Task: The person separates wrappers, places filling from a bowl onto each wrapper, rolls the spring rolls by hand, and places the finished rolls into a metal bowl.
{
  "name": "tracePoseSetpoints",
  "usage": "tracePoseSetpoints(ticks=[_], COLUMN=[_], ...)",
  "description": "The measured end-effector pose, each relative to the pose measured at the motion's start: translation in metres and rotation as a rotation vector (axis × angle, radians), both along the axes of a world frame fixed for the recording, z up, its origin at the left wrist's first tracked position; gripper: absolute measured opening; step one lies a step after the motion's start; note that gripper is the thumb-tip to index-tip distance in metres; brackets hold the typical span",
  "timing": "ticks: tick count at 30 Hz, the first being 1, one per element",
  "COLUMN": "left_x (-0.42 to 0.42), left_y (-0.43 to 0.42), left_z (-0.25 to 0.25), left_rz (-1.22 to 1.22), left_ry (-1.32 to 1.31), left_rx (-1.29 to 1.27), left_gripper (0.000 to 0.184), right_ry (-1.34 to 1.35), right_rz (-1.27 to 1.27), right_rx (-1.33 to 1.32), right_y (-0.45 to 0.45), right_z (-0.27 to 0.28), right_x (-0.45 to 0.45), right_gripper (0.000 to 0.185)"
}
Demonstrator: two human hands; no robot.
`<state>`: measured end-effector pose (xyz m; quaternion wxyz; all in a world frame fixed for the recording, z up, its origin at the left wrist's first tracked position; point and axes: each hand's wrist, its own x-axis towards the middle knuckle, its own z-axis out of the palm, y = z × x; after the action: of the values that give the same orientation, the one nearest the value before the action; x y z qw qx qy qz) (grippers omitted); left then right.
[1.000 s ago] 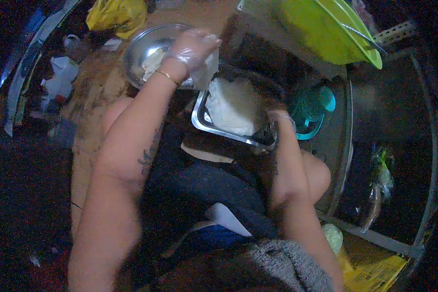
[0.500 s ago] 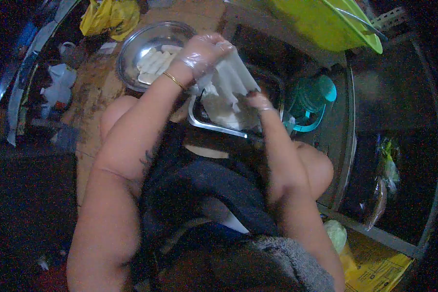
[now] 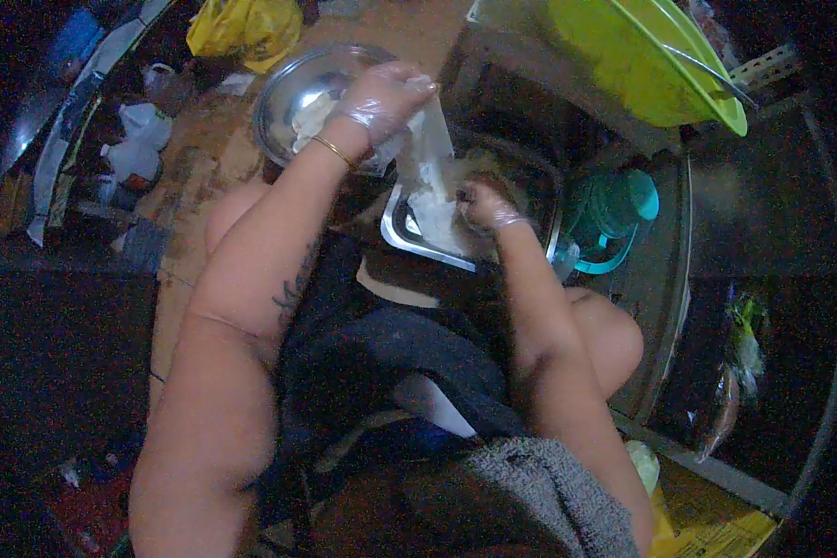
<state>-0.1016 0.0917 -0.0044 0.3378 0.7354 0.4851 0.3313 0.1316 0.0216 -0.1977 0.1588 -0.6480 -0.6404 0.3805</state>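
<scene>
My left hand (image 3: 384,100), in a clear plastic glove, is closed on the upper end of a thin white sheet (image 3: 430,153). The sheet hangs down as a narrow, creased strip over a rectangular metal tray (image 3: 428,255). Gloved as well, my right hand (image 3: 486,204) has its fingers closed at the lower right edge of the sheet, over the tray; blur softens the exact grip. More white, wrinkled material (image 3: 434,223) lies in the tray under the sheet. Beyond my left wrist is a round steel bowl (image 3: 272,102) holding several white pieces (image 3: 309,119), partly hidden by that hand.
A large lime-green basin (image 3: 660,88) stands at the upper right. A teal plastic container (image 3: 618,209) is right of the tray. Yellow bags (image 3: 242,33) lie at the upper left, near white plastic bottles (image 3: 135,153). Bagged greens (image 3: 744,344) lie far right.
The sheet was spread wide between both hands and now hangs as a narrower strip. My right hand has moved left and inward over the tray. The whole view has shifted slightly.
</scene>
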Motion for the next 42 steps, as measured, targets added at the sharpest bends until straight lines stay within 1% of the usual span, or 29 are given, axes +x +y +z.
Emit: tracePoseSetpoints(ticks=[1, 3, 4, 6, 7, 8, 9, 10, 11, 13, 14, 15, 17, 18, 21, 22, 24, 25, 26, 27, 29, 30, 32, 34, 36, 39, 40, 42], left_x=[-0.005, -0.015, -0.019, -0.024, -0.027, -0.03, -0.033, -0.036, -0.038, -0.043, -0.044, -0.043, -0.039, -0.037, -0.027, -0.021, -0.022, -0.023, -0.024, -0.024, -0.023, -0.021, -0.01, -0.001, 0.005, 0.011, 0.012, 0.013], left_y=[0.004, 0.011, 0.005, -0.006, -0.007, -0.006, -0.007, -0.011, -0.014, -0.022, -0.03, -0.034, -0.038, -0.038, -0.049, -0.049, -0.051, -0.054, -0.052, -0.053, -0.066, -0.073, -0.058, -0.052, -0.047, -0.05, -0.048, -0.043], left_z=[-0.003, -0.008, 0.001, 0.019, 0.019, 0.016, 0.014, 0.016, 0.018, 0.024, 0.024, 0.024, 0.017, 0.009, 0.0, -0.003, 0.001, 0.005, 0.001, 0.005, 0.026, 0.034, 0.017, 0.023, 0.037, 0.051, 0.047, 0.043], left_rz=[-0.009, -0.027, -0.023, -0.016, -0.035, -0.054, -0.073, -0.084, -0.101, -0.134, -0.155, -0.188, -0.256, -0.321, -0.523, -0.588, -0.621, -0.64, -0.694, -0.678, -0.643, -0.572, -0.63, -0.634, -0.58, -0.493, -0.488, -0.558], left_ry=[-0.038, -0.113, -0.094, -0.054, -0.065, -0.075, -0.085, -0.053, -0.062, -0.071, -0.213, -0.226, -0.252, -0.255, -0.348, -0.362, -0.296, -0.261, -0.468, -0.532, -0.66, -0.839, -0.757, -0.539, -0.188, 0.122, 0.155, 0.29], left_rx=[-0.01, -0.029, -0.098, -0.236, -0.224, -0.211, -0.199, -0.078, -0.105, -0.162, -0.208, -0.247, -0.323, -0.285, -0.305, -0.358, -0.335, -0.327, -0.496, -0.558, -0.682, -0.911, -0.697, -0.484, -0.271, -0.077, -0.033, 0.187], left_gripper=[0.032, 0.031, 0.034, 0.039, 0.039, 0.039, 0.039, 0.038, 0.036, 0.034, 0.029, 0.028, 0.027, 0.027, 0.024, 0.022, 0.019, 0.018, 0.013, 0.012, 0.011, 0.012, 0.016, 0.021, 0.026, 0.029, 0.027, 0.025], right_ry=[-0.097, 0.07, 0.154, 0.252, 0.301, 0.305, 0.322, 0.34, 0.357, 0.396, 0.415, 0.404, 0.382, 0.384, 0.409, 0.395, 0.369, 0.366, 0.362, 0.359, 0.32, 0.3, 0.294, 0.286, 0.278, 0.54, 0.558, 0.3], right_rz=[0.124, 0.053, 0.018, 0.036, 0.046, 0.09, 0.084, 0.079, 0.075, 0.129, 0.156, 0.2, 0.287, 0.282, 0.269, 0.209, 0.079, 0.061, 0.044, 0.026, 0.016, 0.012, -0.031, -0.037, -0.009, 0.081, 0.166, 0.192], right_rx=[0.059, -0.004, -0.035, 0.031, 0.064, 0.047, 0.077, 0.106, 0.135, 0.097, 0.077, 0.115, 0.191, 0.195, 0.289, 0.33, 0.408, 0.453, 0.498, 0.542, 0.577, 0.595, 0.595, 0.599, 0.606, 0.373, 0.232, 0.221], right_y=[0.001, 0.005, 0.005, 0.003, 0.002, -0.002, -0.009, -0.019, -0.029, -0.046, -0.053, -0.058, -0.066, -0.07, -0.076, -0.076, -0.077, -0.074, -0.069, -0.065, -0.062, -0.061, -0.058, -0.053, -0.045, -0.042, -0.038, -0.033], right_z=[0.014, 0.049, 0.062, 0.082, 0.092, 0.104, 0.121, 0.139, 0.158, 0.196, 0.21, 0.219, 0.233, 0.24, 0.252, 0.255, 0.258, 0.256, 0.25, 0.246, 0.246, 0.246, 0.247, 0.245, 0.241, 0.238, 0.23, 0.218], right_x=[0.001, -0.003, -0.005, -0.007, -0.007, -0.004, -0.011, -0.02, -0.029, -0.049, -0.057, -0.064, -0.074, -0.078, -0.084, -0.087, -0.09, -0.087, -0.082, -0.078, -0.071, -0.068, -0.067, -0.059, -0.048, -0.028, -0.019, -0.008], right_gripper=[0.023, 0.019, 0.017, 0.014, 0.012, 0.023, 0.017, 0.011, 0.007, 0.006, 0.006, 0.006, 0.006, 0.007, 0.008, 0.008, 0.008, 0.01, 0.013, 0.016, 0.014, 0.014, 0.014, 0.014, 0.014, 0.019, 0.026, 0.031])
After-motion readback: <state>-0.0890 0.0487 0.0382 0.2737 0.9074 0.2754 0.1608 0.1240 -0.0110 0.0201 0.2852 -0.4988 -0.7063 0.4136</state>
